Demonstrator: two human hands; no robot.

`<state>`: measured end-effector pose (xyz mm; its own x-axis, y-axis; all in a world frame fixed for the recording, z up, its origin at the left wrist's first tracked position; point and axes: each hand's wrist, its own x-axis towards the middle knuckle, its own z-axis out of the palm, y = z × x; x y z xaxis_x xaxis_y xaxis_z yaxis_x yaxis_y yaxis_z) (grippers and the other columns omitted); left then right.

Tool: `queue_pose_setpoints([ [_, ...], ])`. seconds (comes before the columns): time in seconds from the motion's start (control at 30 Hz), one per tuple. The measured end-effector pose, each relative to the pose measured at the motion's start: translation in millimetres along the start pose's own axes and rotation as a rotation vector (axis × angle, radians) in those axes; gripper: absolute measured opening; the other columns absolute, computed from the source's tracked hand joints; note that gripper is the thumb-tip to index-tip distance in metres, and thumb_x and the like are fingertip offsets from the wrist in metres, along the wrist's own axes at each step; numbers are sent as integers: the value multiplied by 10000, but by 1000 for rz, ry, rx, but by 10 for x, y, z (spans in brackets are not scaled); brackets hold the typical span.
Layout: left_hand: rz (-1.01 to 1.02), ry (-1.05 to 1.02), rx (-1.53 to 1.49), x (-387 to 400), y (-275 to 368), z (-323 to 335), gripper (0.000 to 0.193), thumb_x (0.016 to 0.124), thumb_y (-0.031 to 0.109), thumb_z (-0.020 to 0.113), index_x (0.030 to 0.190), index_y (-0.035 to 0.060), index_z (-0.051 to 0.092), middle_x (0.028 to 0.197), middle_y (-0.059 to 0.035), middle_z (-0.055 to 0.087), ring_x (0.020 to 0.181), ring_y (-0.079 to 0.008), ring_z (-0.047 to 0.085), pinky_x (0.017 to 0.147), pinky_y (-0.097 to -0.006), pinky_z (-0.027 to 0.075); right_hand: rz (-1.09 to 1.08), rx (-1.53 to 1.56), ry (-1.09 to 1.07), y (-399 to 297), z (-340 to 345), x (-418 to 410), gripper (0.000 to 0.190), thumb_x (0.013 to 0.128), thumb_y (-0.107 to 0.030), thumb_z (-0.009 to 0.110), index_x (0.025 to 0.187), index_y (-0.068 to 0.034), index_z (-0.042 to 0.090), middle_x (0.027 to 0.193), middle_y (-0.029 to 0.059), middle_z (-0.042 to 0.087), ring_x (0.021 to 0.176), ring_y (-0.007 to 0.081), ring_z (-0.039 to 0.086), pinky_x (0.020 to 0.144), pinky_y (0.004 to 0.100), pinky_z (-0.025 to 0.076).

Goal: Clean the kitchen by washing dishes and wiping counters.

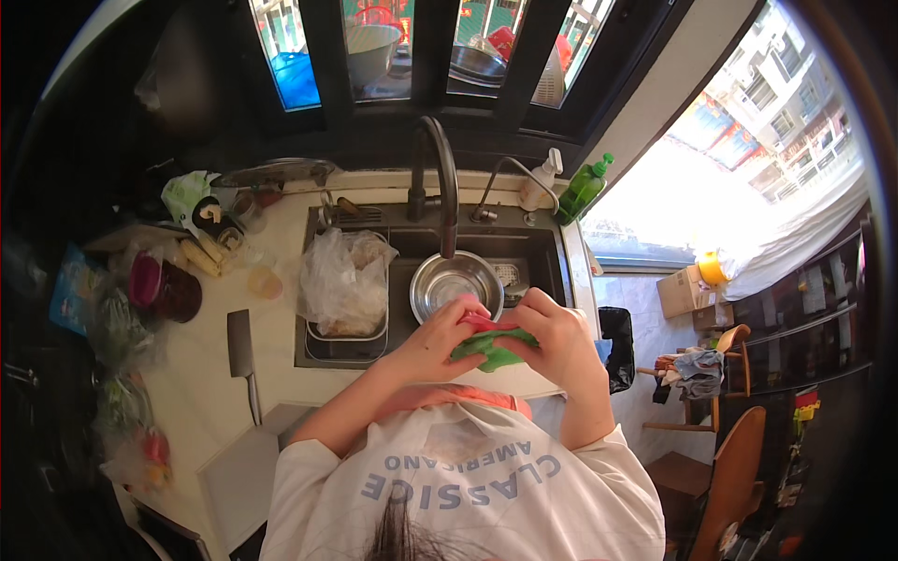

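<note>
My left hand [443,340] and my right hand [558,340] pinch a limp green and pink-red piece [494,350] between them, above the sink's front edge. I cannot tell whether it is cloth or a packet. Just beyond my hands, a round stainless steel bowl [421,291] sits in the dark sink [537,245] below the black faucet [449,189]. My fingers partly cover the bowl's near rim. To its left, a wire-rimmed basket [349,339] holds a crumpled clear plastic bag [344,273].
A cleaver [240,343] lies on the counter [189,393] at left, near a lidded jar [179,291] and bagged vegetables [130,322]. Behind the sink stand a white spray bottle [540,182] and a green pump bottle [586,188]. A black bin [617,350] is right of the counter.
</note>
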<state>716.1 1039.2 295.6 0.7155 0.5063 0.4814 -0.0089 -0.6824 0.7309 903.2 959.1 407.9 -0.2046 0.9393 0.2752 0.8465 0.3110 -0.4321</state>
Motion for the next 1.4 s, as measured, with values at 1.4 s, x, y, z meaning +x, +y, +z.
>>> queue_pose_setpoints([
  [1.4,-534,-279,67,-1111,-946,1392,330,777,244,708,1070,115,626,1029,-137,657,973,-369,626,823,-463,496,620,-277,173,1057,2062,-2081,204,800,-84,618,997,-69,566,981,149,543,857,355,602,654,466,488],
])
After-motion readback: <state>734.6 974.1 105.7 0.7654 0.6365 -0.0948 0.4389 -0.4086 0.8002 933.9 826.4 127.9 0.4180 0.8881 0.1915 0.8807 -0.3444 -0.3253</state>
